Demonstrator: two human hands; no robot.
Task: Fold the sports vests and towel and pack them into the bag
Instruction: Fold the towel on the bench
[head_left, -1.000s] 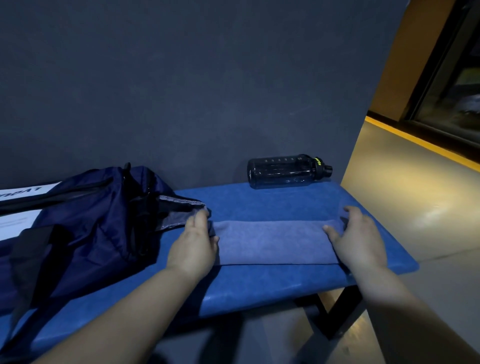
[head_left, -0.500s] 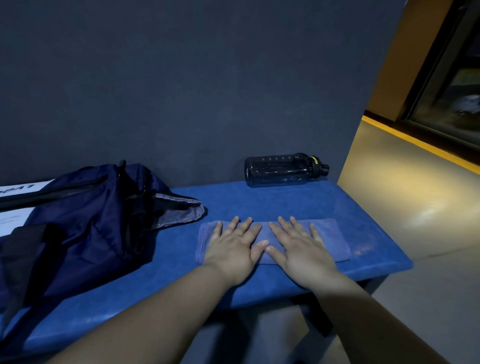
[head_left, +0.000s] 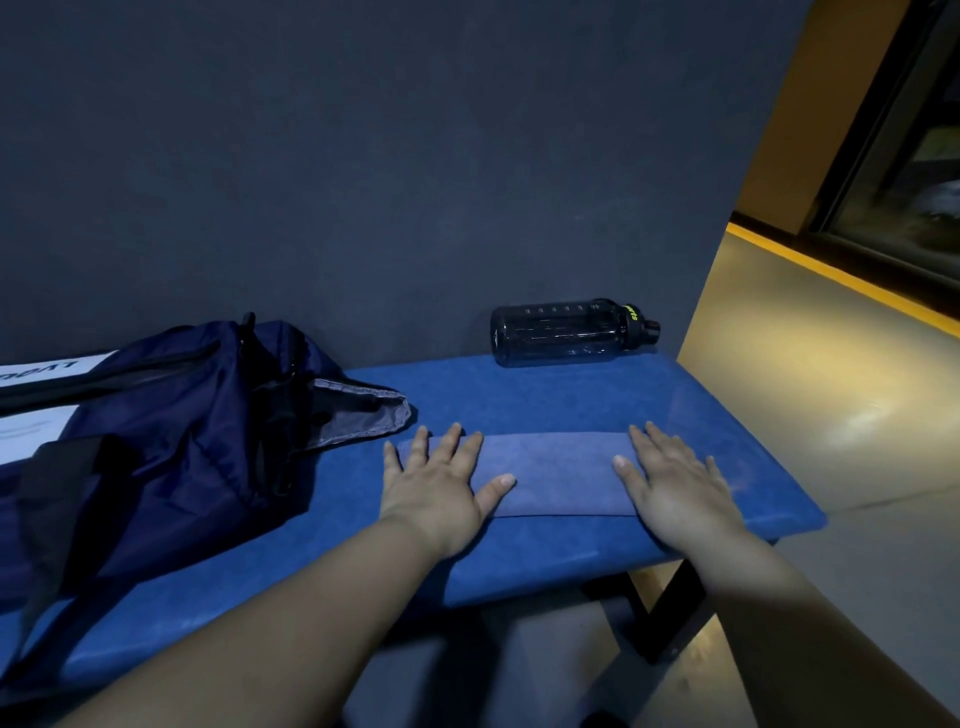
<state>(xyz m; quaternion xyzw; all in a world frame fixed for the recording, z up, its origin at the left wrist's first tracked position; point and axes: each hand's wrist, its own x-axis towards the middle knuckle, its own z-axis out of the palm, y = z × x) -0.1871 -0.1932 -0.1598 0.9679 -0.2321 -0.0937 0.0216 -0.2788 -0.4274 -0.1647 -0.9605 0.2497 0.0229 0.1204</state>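
The fingers (head_left: 453, 446) of both hands are straight and spread, lying flat; they grip nothing. The left hand (head_left: 434, 486) presses the left end of the towel (head_left: 561, 473) and the right hand (head_left: 675, 486) presses its right end. The towel lies as a long narrow band on the blue bench (head_left: 519, 395), near the front edge, with its left end just beside the open mouth of the dark blue bag (head_left: 156, 431).

Half a second ago the two hands lay side by side in the middle of the towel. Now they are well apart, one on each end, and the band between them looks flat and without wrinkles. I judge this was a smoothing stroke from the middle outward (the usual way to set a fold).

For the task this means the lengthwise fold is probably finished. The towel is not yet in the bag, and it may need one more fold across to become shorter. No sports vests are visible; whether they are already inside the bag I cannot tell. A dark bottle (head_left: 566, 332) lies on its side at the back of the bench.
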